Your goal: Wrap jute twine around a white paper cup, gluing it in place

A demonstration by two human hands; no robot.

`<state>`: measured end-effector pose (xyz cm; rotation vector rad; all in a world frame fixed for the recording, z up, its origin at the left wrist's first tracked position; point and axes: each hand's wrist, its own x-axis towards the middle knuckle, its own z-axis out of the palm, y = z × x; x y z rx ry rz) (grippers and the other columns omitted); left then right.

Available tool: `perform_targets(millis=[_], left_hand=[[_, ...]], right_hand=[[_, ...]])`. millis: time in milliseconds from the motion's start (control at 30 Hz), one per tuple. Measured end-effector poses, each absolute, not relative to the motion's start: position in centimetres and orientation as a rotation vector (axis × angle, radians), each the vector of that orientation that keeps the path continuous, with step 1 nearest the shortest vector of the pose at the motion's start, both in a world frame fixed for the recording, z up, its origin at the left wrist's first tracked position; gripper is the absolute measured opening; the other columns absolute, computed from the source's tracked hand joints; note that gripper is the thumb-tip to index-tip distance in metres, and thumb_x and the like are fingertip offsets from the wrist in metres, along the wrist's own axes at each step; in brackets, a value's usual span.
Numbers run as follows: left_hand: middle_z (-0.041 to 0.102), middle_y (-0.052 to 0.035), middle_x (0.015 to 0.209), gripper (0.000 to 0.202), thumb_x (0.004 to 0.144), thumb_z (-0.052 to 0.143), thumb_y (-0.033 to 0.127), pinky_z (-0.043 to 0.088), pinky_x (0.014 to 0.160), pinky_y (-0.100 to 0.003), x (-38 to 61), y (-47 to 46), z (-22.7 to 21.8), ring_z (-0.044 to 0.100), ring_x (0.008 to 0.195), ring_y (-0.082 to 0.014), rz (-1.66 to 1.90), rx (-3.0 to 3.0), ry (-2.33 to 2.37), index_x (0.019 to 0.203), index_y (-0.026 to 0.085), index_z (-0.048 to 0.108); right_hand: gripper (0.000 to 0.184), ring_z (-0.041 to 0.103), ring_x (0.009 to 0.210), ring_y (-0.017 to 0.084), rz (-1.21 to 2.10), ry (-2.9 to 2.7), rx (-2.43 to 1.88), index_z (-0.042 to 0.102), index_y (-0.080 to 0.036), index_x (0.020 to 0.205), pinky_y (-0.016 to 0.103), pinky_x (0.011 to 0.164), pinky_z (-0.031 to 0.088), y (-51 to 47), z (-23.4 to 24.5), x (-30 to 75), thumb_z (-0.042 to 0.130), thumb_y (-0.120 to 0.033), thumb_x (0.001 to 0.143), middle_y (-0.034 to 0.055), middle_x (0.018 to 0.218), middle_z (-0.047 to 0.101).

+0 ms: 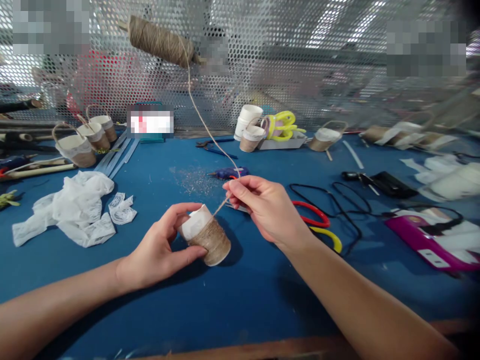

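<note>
Tan twine (205,126) stretches from a spool (157,41) at eleven o'clock in my view to my right hand (262,207), whose fingers are pinched together on it, then on to a tilted white cup (216,242) partly wrapped in twine. My left hand (154,254) has its fingers clamped around the cup, at seven o'clock over the blue counter (210,310). From the cup, white lace (80,202) lies at nine o'clock and a blue glue gun (225,173) at one.
</note>
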<state>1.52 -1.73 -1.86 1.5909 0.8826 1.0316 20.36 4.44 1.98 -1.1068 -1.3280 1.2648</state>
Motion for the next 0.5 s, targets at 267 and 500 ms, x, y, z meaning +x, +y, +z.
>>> perform_targets(millis=[267, 500], left_hand=[[0.062, -0.0023, 0.093, 0.054, 0.074, 0.065, 0.012, 0.046, 0.075, -0.023, 1.47, -1.78, -1.68, 0.058, 0.085, -0.0141, 1.120, 1.572, 0.838, 0.119, 0.022, 0.039], [0.062, 0.0001, 0.089, 0.055, 0.073, 0.067, 0.012, 0.047, 0.073, -0.021, 1.29, -1.66, -1.61, 0.057, 0.080, -0.0120, 1.126, 1.545, 0.878, 0.119, 0.025, 0.039]], right_hand=[[0.020, 0.051, 0.055, 0.007, 1.250, -1.352, -1.115, 0.065, -0.015, 0.070, 0.023, 0.054, 0.042, 4.50, 1.45, 20.45, 0.067, -0.035, 0.070, -0.0004, 0.062, 0.060], [0.021, 0.051, 0.054, 0.008, 1.259, -1.343, -1.137, 0.064, -0.016, 0.070, 0.024, 0.055, 0.043, 4.60, 1.68, 20.42, 0.066, -0.037, 0.069, -0.0007, 0.062, 0.060]])
